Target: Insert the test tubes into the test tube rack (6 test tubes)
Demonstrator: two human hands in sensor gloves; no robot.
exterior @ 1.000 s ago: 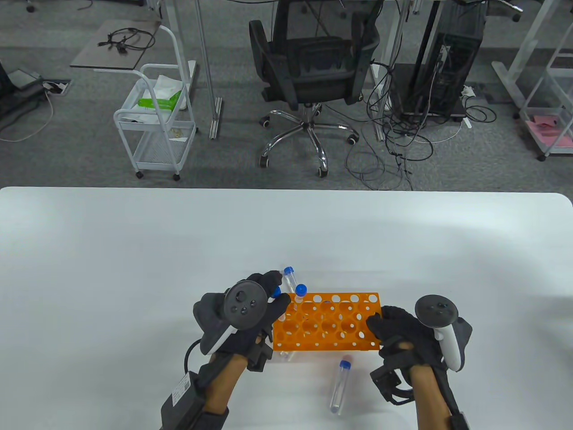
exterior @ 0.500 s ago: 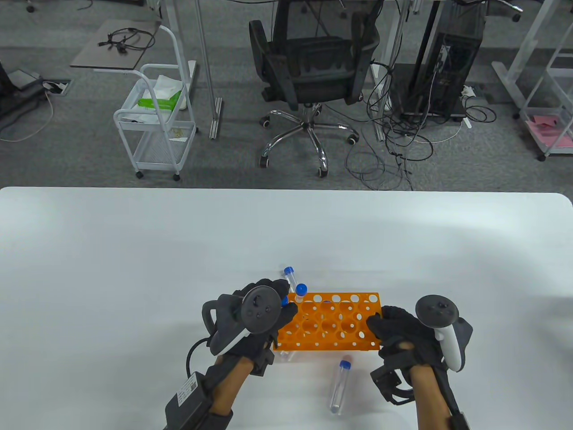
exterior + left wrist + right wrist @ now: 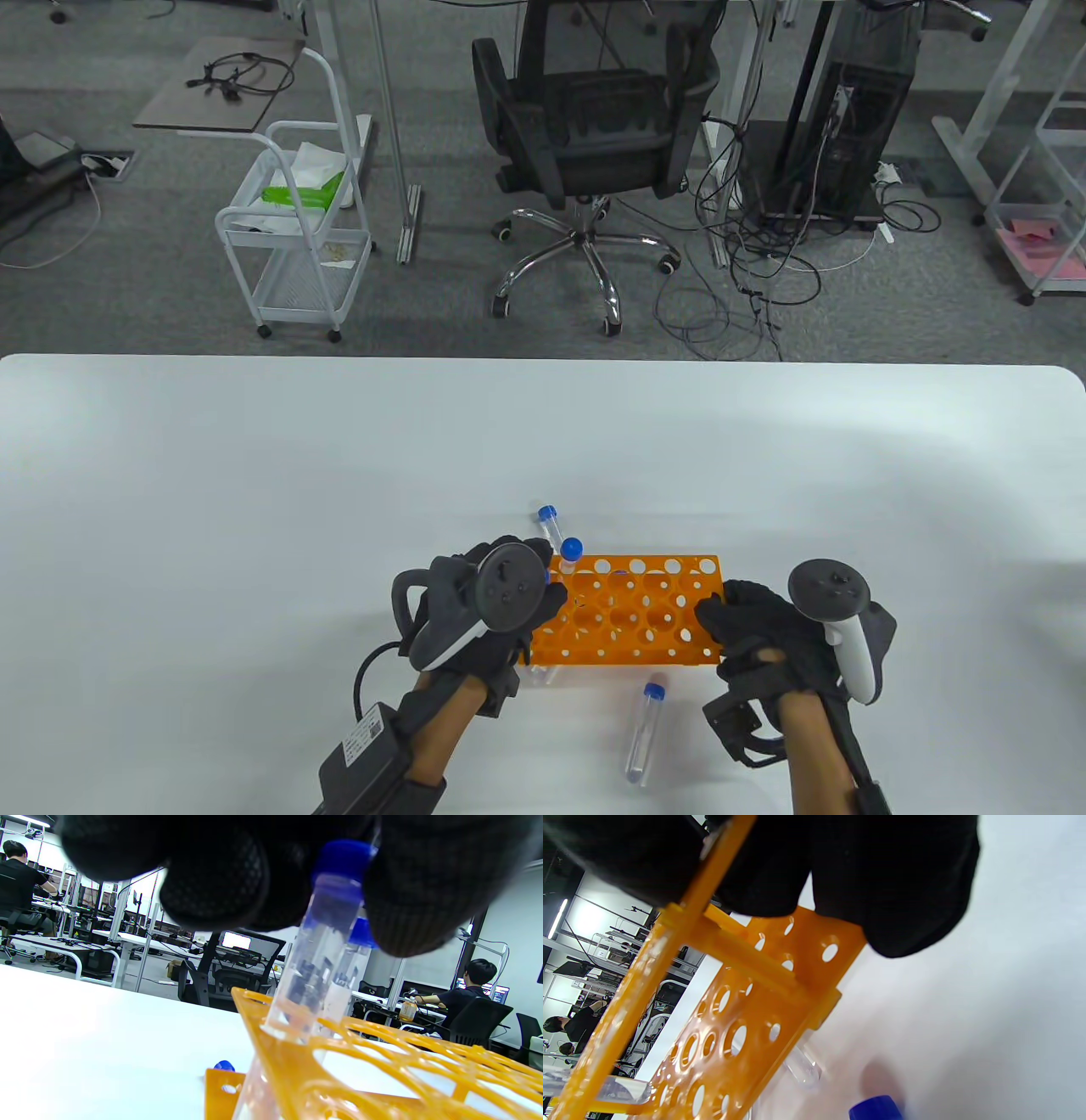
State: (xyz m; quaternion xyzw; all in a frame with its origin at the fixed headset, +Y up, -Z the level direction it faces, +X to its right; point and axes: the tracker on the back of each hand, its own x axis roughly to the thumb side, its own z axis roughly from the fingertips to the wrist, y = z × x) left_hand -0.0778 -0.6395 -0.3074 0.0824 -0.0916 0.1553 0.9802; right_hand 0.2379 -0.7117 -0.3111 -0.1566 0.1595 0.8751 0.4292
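The orange rack (image 3: 632, 613) lies near the table's front edge. My left hand (image 3: 543, 586) pinches the blue cap of a clear test tube (image 3: 312, 971), whose lower end stands in a hole at the rack's left end. Right behind it, a second capped tube (image 3: 569, 553) stands in the rack. My right hand (image 3: 721, 615) grips the rack's right end (image 3: 780, 955). One tube (image 3: 548, 519) lies behind the rack, another tube (image 3: 642, 732) lies in front of it, and a tube's end (image 3: 543, 673) shows under the rack's front left corner.
The white table (image 3: 254, 509) stretches wide to the left, right and back of the rack. Beyond its far edge stand an office chair (image 3: 585, 127) and a white cart (image 3: 297, 246) on the floor.
My left hand has moved right and toward the rack's left end, bringing the tube down into a hole. The right hand and the rack have stayed still.
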